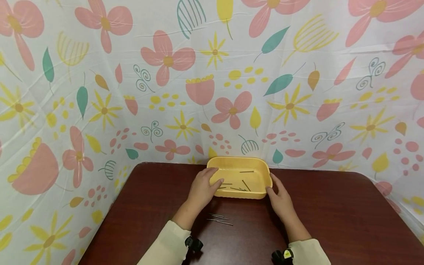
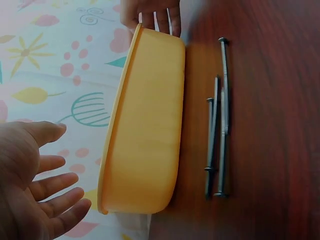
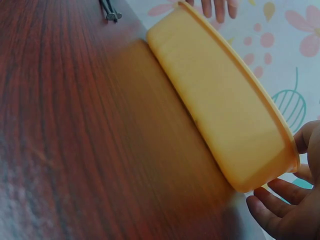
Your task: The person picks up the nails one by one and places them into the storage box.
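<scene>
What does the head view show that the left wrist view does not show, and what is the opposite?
Only the head view shows the inner nails lying in the tray, the left sleeve, the right sleeve and the black wrist cameras.

Only the left wrist view shows clear nail heads on the loose nails; the head view leaves them too small to tell.

Both show the tray, loose nails, table, flowered cloth, left hand and right hand.

Soft light, faint glare on tabletop (image 1: 331,206), wrist views slightly blurred
</scene>
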Action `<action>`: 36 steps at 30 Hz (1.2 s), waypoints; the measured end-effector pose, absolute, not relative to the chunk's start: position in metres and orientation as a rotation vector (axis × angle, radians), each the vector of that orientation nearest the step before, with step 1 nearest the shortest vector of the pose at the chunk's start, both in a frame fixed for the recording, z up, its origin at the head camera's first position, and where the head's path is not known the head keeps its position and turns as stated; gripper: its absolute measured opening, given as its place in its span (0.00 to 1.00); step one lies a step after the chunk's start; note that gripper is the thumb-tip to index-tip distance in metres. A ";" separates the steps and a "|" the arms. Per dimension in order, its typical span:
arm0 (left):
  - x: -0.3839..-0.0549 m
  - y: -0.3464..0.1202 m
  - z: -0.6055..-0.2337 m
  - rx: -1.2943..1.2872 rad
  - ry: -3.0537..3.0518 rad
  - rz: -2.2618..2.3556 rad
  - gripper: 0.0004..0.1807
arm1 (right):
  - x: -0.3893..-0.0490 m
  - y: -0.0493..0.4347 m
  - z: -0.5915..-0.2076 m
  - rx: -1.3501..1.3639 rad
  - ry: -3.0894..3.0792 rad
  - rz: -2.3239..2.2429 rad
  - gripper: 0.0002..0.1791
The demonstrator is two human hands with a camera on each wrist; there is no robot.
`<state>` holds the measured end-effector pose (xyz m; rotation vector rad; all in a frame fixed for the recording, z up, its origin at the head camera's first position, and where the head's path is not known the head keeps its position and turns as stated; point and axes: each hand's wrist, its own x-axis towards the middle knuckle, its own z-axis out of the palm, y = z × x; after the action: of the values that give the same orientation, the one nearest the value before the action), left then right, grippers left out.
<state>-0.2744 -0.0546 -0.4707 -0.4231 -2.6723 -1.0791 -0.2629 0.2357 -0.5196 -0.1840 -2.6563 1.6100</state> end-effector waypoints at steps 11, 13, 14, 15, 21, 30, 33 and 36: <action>-0.258 -0.059 -0.478 -0.439 -2.635 -1.031 0.26 | -0.262 0.235 -0.516 -0.189 -2.662 1.613 0.34; -0.253 -0.060 -0.479 -0.442 -2.631 -1.013 0.25 | -0.261 0.236 -0.516 -0.192 -2.663 1.614 0.34; -0.251 -0.061 -0.480 -0.442 -2.628 -1.006 0.24 | -0.261 0.236 -0.516 -0.193 -2.663 1.613 0.34; -0.250 -0.062 -0.480 -0.442 -2.629 -0.999 0.24 | -0.261 0.236 -0.516 -0.197 -2.665 1.612 0.34; -0.242 -0.066 -0.482 -0.451 -2.654 -0.935 0.23 | -0.260 0.236 -0.517 -0.204 -2.676 1.607 0.34; -0.236 -0.075 -0.489 -0.493 -2.698 -0.830 0.23 | -0.259 0.235 -0.516 -0.199 -2.680 1.612 0.34; -0.233 -0.077 -0.491 -0.512 -2.724 -0.819 0.22 | -0.260 0.234 -0.516 -0.198 -2.680 1.610 0.34; -0.230 -0.079 -0.494 -0.537 -2.768 -0.814 0.20 | -0.260 0.234 -0.516 -0.199 -2.681 1.607 0.34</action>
<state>-0.2298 -0.0793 -0.4942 -0.5375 -2.7684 -0.8142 -0.2597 0.2337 -0.5158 -0.1989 -2.6808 1.6073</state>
